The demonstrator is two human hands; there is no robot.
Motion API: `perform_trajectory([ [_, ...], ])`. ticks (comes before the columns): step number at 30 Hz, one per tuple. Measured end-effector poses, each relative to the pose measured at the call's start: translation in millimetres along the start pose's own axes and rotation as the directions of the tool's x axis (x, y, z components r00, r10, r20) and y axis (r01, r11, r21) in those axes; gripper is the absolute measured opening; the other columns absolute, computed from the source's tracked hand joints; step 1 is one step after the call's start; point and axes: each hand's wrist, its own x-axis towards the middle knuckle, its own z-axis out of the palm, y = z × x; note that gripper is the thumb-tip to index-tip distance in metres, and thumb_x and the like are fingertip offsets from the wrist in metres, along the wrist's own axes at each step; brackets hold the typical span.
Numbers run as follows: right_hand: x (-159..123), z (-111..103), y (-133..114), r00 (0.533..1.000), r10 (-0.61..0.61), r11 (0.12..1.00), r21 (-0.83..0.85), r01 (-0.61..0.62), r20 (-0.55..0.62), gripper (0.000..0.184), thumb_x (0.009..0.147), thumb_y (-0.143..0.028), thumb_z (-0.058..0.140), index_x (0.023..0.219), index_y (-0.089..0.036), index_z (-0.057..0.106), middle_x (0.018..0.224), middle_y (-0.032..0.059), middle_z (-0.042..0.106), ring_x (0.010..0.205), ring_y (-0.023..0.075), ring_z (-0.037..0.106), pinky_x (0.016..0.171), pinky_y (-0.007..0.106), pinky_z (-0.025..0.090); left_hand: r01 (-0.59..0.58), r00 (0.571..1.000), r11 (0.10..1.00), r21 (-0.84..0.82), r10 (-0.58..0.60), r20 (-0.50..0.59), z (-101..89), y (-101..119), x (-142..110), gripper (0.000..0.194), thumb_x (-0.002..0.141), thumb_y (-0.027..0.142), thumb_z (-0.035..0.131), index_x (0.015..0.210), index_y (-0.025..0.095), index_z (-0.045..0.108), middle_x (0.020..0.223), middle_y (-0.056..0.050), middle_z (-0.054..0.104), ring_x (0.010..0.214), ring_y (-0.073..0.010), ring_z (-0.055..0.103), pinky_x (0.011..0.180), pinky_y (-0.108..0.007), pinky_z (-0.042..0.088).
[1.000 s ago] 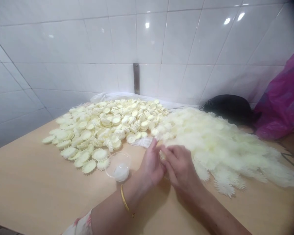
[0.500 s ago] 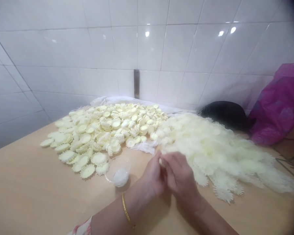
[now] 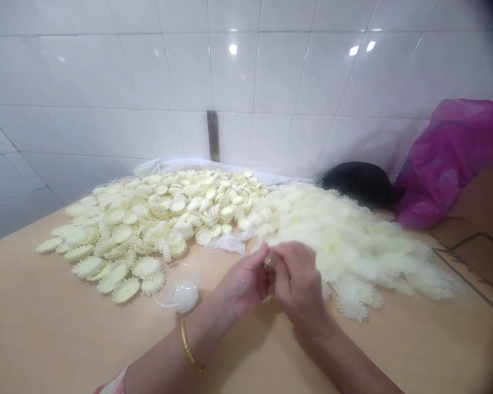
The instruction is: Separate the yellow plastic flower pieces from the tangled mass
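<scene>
My left hand (image 3: 244, 284) and my right hand (image 3: 298, 282) meet over the wooden table (image 3: 45, 328), fingers pinched together on a small pale frilled piece (image 3: 268, 264) held between them. A gold bangle (image 3: 188, 347) circles my left wrist. To the left lies a heap of cream-coloured ridged discs (image 3: 156, 219). To the right spreads a heap of thin, pale, frilly flat pieces (image 3: 345, 241), right beside my right hand. A small clear cup (image 3: 181, 284) with white stuff in it sits just left of my left hand.
White tiled walls (image 3: 271, 82) close off the back and left. A black bag (image 3: 359, 183) and a magenta plastic bag (image 3: 452, 158) lie at the back right. A white cloth (image 3: 230, 243) shows under the heaps. A dark cord (image 3: 468, 273) runs along the right edge.
The view has shifted, so everything sits further left in the frame. Both hands have stayed pinched together on the small piece, with only slight finger movement.
</scene>
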Motion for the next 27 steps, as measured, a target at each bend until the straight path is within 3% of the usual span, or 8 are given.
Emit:
perform_trajectory([
  [6,-1.8,-2.3,-3.2,0.987,0.136,0.976,0.159,-0.148,0.080,0.014,0.084,-0.015,0.043,0.087,-0.018,0.056,0.083,0.0049,0.058,0.082,0.0180,0.054,0.076,0.035,0.041,-0.206,0.975,0.974,0.093,0.212,-0.067,-3.4,-3.7,3.0,0.020,0.071,0.032,0.062,0.069,0.013,0.057,0.059,-0.001,0.053,0.052,-0.0087,0.049,0.052,-0.020,0.038],
  [9,0.6,-6.4,0.8,0.981,0.190,0.962,0.195,-0.192,0.033,0.014,0.084,-0.017,0.045,0.091,-0.019,0.056,0.089,0.0055,0.059,0.088,0.0188,0.055,0.080,0.035,0.042,-0.253,0.958,0.947,0.199,0.274,-0.086,-6.2,0.3,2.6,0.023,0.073,0.036,0.059,0.068,0.014,0.055,0.045,0.004,0.040,0.040,-0.0052,0.036,0.043,-0.018,0.030],
  [12,3.1,-9.2,10.0,0.963,0.265,0.953,0.167,-0.255,-0.045,0.014,0.084,-0.019,0.044,0.089,-0.020,0.057,0.089,0.0055,0.060,0.088,0.0191,0.056,0.078,0.035,0.043,-0.255,0.940,0.946,0.198,0.291,-0.180,-9.1,8.2,2.2,0.031,0.075,0.043,0.054,0.061,0.015,0.049,0.038,0.009,0.022,0.034,-0.0036,0.020,0.038,-0.017,0.019],
  [16,1.4,-6.6,22.6,0.950,0.311,0.944,0.122,-0.307,-0.008,0.014,0.084,-0.021,0.045,0.084,-0.019,0.058,0.085,0.0043,0.062,0.083,0.0189,0.056,0.075,0.035,0.044,-0.286,0.904,0.948,0.142,0.316,-0.289,-12.1,17.6,3.4,0.046,0.074,0.055,0.048,0.051,0.017,0.036,0.037,0.008,0.020,0.033,-0.0043,0.019,0.037,-0.019,0.018],
  [18,-1.4,-3.9,25.1,0.962,0.262,0.960,0.077,-0.268,0.073,0.013,0.083,-0.022,0.046,0.085,-0.020,0.059,0.086,0.0048,0.061,0.086,0.0200,0.054,0.076,0.036,0.043,-0.280,0.895,0.956,0.089,0.293,-0.337,-13.9,20.8,4.2,0.050,0.072,0.062,0.044,0.050,0.018,0.033,0.038,0.007,0.024,0.034,-0.0047,0.022,0.037,-0.020,0.020],
  [21,-7.8,1.9,26.1,0.961,0.121,0.993,-0.039,-0.115,0.249,0.017,0.080,-0.026,0.051,0.094,-0.020,0.059,0.095,0.0077,0.057,0.094,0.0239,0.048,0.080,0.040,0.039,-0.289,0.894,0.956,0.051,0.289,-0.342,-16.8,25.4,3.8,0.051,0.066,0.066,0.047,0.055,0.017,0.039,0.043,0.006,0.034,0.036,-0.0049,0.029,0.039,-0.019,0.026],
  [24,-16.6,11.4,32.1,0.922,-0.026,0.981,-0.168,0.098,0.387,0.034,0.076,-0.034,0.056,0.106,-0.020,0.055,0.109,0.0111,0.051,0.105,0.0291,0.040,0.087,0.046,0.032,-0.300,0.903,0.948,0.106,0.318,-0.290,-19.9,30.9,1.8,0.043,0.065,0.057,0.057,0.061,0.016,0.045,0.047,0.005,0.039,0.039,-0.0047,0.033,0.041,-0.018,0.029],
  [27,-23.0,21.0,44.7,0.904,-0.065,0.930,-0.302,0.208,0.423,0.038,0.076,-0.035,0.054,0.111,-0.019,0.052,0.115,0.0134,0.048,0.113,0.0322,0.033,0.089,0.051,0.027,-0.310,0.888,0.944,0.116,0.331,-0.318,-24.0,36.2,1.8,0.029,0.071,0.040,0.060,0.062,0.015,0.047,0.049,0.004,0.042,0.040,-0.0044,0.035,0.042,-0.018,0.031],
])
